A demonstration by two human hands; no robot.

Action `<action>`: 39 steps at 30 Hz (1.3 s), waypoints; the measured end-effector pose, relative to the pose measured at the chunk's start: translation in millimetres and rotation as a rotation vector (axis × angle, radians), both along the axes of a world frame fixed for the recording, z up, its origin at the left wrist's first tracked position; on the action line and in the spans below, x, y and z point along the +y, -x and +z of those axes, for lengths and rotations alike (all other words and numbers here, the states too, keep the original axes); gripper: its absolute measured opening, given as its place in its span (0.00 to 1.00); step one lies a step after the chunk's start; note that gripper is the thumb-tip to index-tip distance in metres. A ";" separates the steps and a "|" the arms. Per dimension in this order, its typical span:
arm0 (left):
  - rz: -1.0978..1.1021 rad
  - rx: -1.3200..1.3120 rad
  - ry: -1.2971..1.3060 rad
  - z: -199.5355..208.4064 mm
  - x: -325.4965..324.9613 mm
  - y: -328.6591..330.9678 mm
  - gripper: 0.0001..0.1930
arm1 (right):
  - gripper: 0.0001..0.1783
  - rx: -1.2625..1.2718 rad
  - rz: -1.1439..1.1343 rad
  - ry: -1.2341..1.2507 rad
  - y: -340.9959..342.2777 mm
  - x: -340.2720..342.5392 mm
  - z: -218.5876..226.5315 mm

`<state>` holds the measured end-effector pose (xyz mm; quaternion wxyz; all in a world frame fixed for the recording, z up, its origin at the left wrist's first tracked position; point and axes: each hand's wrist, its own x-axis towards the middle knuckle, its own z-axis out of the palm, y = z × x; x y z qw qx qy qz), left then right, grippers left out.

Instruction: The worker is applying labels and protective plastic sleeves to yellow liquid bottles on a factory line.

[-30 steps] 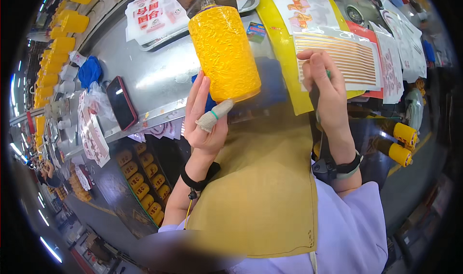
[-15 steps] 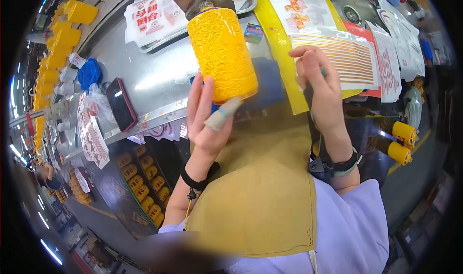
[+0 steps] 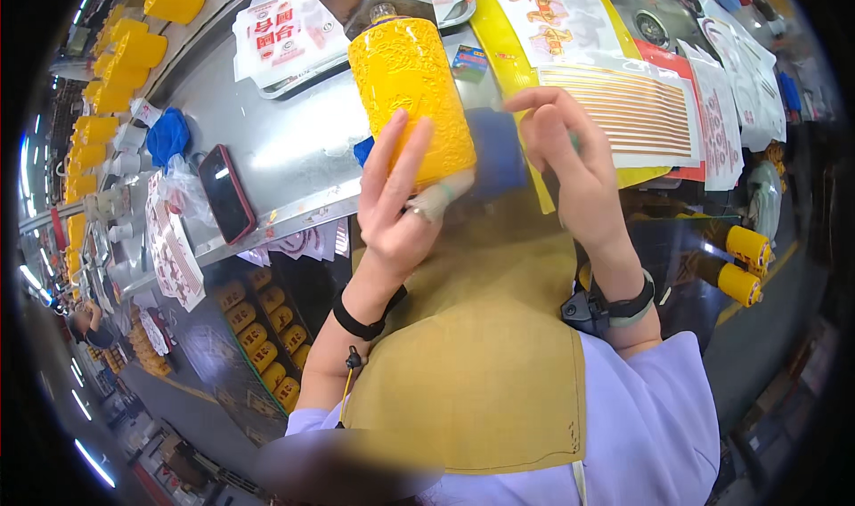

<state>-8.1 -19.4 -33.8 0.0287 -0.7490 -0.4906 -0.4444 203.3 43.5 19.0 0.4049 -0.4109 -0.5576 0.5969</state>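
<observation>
A bright yellow embossed bottle (image 3: 411, 87) lies tilted, its neck end against a hexagonal metal fixture (image 3: 392, 5). My left hand (image 3: 401, 212) is on its lower end: two long fingers stretch along the side, and the thumb, in a pale fabric cover, crosses the base edge. To the right, apart from the bottle, my right hand (image 3: 574, 154) is held up with fingers curled and the thumb near the bent index finger. A bit of green shows among those fingers; whether anything is pinched there is hidden.
Right of the bottle, a striped gold sheet (image 3: 623, 110) and an orange-patterned sheet (image 3: 543, 12) lie on a yellow mat (image 3: 499, 38). A phone (image 3: 226, 194) and a blue cloth (image 3: 167, 137) are at left on the metal table (image 3: 294, 150). Yellow bottles (image 3: 746, 265) stand below right.
My left hand has moved up and right, its fingers now lying over the bottle's side. My right hand has shifted slightly left toward the bottle. The bottle's visible relief has changed, as if turned.
</observation>
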 end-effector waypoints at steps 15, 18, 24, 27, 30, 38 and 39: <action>-0.009 0.068 0.065 7.6 0.3 3.4 0.16 | 0.20 0.006 -0.043 -0.054 9.2 3.5 1.9; 0.027 -0.102 0.019 5.6 -3.3 1.2 0.13 | 0.21 -0.006 -0.097 -0.036 -2.9 6.0 2.3; 0.051 -0.036 -0.086 -1.6 -9.4 2.3 0.21 | 0.22 -0.083 -0.095 -0.032 -7.2 6.2 -0.1; 0.331 -0.175 0.097 0.5 -7.6 0.7 0.36 | 0.20 -0.176 0.013 -0.037 0.5 5.3 1.9; 0.145 -0.420 0.269 0.2 -3.0 5.9 0.46 | 0.16 -0.203 0.032 -0.114 1.8 11.2 4.7; 0.101 -0.582 0.491 -6.9 -1.6 6.2 0.55 | 0.11 -0.482 0.121 -0.339 -22.4 46.2 1.8; 0.113 -0.573 0.498 -5.9 0.3 4.9 0.57 | 0.10 -0.552 0.145 -0.362 -27.8 54.0 2.5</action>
